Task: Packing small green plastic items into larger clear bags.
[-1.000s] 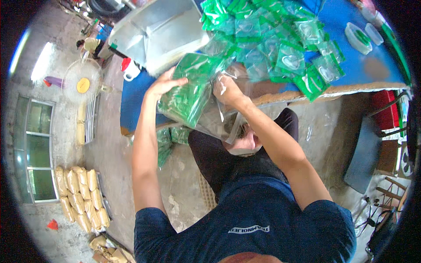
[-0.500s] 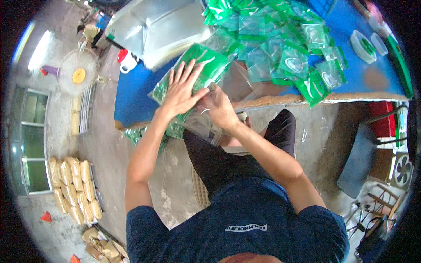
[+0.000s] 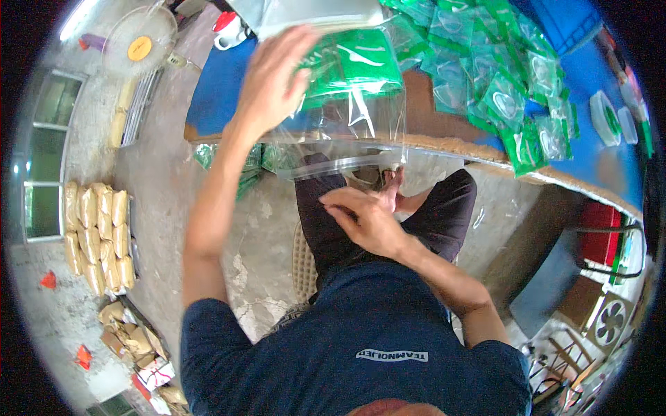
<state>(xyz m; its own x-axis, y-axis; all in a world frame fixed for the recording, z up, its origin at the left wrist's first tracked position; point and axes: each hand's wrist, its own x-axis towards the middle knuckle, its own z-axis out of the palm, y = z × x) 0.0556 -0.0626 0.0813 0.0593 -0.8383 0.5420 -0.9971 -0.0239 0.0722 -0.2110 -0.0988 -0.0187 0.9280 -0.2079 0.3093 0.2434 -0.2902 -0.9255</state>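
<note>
A large clear plastic bag (image 3: pixel 347 114) lies across the table's near edge. Green packets (image 3: pixel 364 61) fill its far half, while its slack clear end hangs over my lap. My left hand (image 3: pixel 274 87) is at the bag's left side, its fingers stretched out and smeared by motion. Whether it touches the plastic is unclear. Below the bag's loose end, above my lap, my right hand (image 3: pixel 368 218) is closed with thumb and fingertips near each other. Anything between them is too small to make out.
Small green-and-clear packets (image 3: pixel 499 97) are heaped on the blue table (image 3: pixel 218 90). A metal tray (image 3: pixel 316 15) and a white cup with a red top (image 3: pixel 227 31) stand at the back. White plastic containers (image 3: pixel 605 118) sit at the right. More green bags (image 3: pixel 250 166) are below the table.
My right hand has left the bag and moved down toward my lap. The bag now lies straighter, its clear end spread toward me. My left hand has shifted to its left side.
</note>
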